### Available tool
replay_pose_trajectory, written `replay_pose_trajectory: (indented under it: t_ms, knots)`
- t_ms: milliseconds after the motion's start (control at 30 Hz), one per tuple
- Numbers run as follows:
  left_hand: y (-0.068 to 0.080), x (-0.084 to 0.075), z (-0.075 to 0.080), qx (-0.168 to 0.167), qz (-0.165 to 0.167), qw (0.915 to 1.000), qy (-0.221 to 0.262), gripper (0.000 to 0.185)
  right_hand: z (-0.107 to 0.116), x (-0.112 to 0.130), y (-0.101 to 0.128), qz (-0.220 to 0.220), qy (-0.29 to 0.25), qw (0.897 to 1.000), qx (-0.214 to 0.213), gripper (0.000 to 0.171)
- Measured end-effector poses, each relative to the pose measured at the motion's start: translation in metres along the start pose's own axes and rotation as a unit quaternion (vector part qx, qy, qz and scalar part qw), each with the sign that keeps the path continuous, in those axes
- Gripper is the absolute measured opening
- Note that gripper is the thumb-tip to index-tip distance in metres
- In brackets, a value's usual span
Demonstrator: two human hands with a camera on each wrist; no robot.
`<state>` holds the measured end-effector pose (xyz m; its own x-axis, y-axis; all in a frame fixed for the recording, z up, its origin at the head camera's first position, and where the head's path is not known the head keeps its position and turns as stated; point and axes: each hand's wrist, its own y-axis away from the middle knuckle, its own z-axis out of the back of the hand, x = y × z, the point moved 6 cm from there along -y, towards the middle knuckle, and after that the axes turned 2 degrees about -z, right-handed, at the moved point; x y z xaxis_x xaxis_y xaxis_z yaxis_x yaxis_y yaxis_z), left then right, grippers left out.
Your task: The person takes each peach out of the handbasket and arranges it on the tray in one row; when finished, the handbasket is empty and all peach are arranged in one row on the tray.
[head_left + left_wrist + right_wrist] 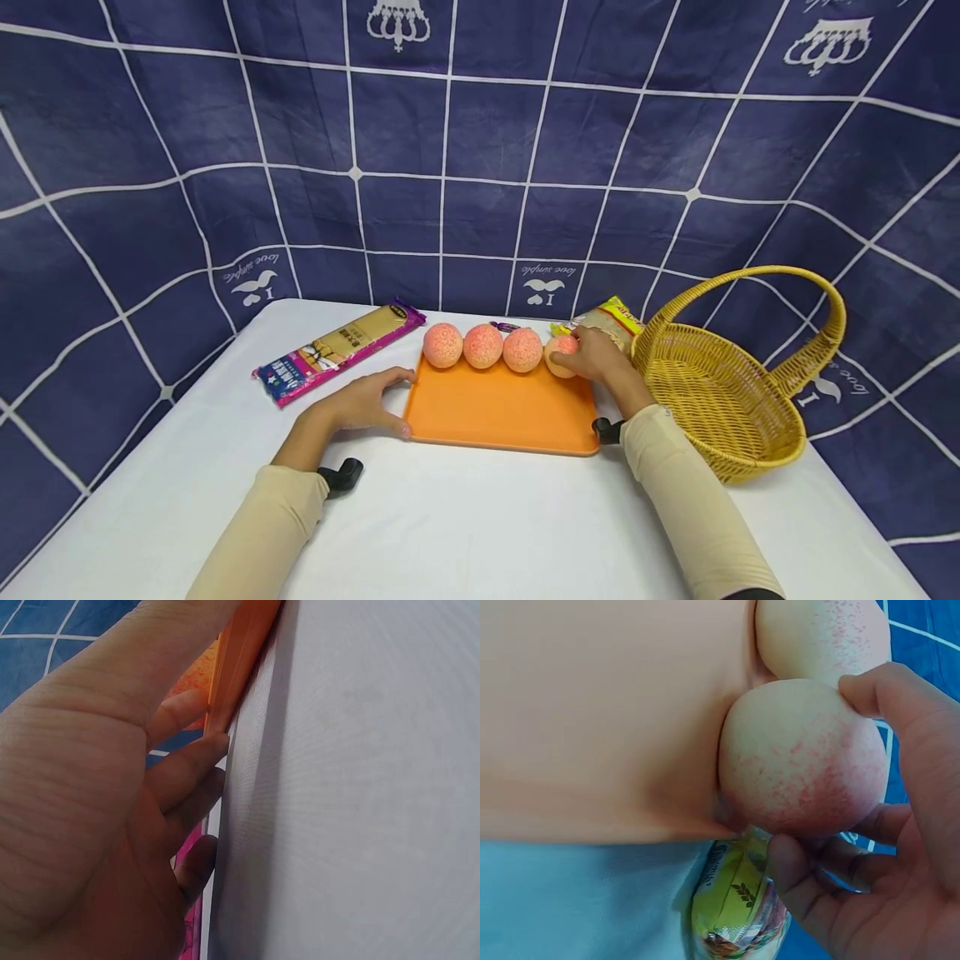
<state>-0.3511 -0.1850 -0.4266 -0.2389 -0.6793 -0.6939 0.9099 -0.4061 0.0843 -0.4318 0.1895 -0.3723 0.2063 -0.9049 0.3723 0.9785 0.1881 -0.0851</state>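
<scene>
An orange tray (498,412) lies on the white-covered table, with a row of pink-speckled peaches along its far edge. My right hand (603,360) holds the rightmost peach (799,761) at the tray's far right corner, thumb on one side and fingertips on the other. Three more peaches (482,346) run leftward from it, close together. At the tray's left side, my left hand (367,404) has its thumb and fingers spread along the edge. In the left wrist view its fingertips (217,742) are right at the tray's rim, low over the cloth.
A long purple-and-gold packet (341,350) lies at the left. Behind the right hand is a yellow-and-clear food bag (618,321); a small purple-wrapped item (506,327) lies behind the peaches. A yellow wicker basket (720,400) with a tall handle stands beside the right forearm. Blue cloth hangs behind.
</scene>
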Motion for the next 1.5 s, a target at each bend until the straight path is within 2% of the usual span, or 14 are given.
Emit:
replay_pose_trajectory:
  t_ms: [167, 733, 1200, 1500]
  knots:
    - [-0.002, 0.000, -0.002, 0.002, 0.002, 1.0000, 0.000, 0.097, -0.003, -0.005, 0.001, -0.022, -0.004, 1.000, 0.007, 0.070]
    - [-0.003, -0.003, -0.001, 0.000, -0.002, 1.0000, -0.008, 0.100, -0.001, -0.008, 0.004, -0.021, -0.050, 0.998, -0.022, 0.069]
    - [-0.001, 0.005, -0.007, -0.002, 0.005, 1.0000, 0.006, 0.101, -0.009, -0.008, 0.008, -0.024, -0.081, 0.996, -0.030, 0.062]
    - [-0.001, 0.009, -0.011, -0.004, 0.000, 0.9999, 0.011, 0.100, -0.016, -0.013, 0.008, -0.026, -0.086, 0.995, -0.037, 0.067]
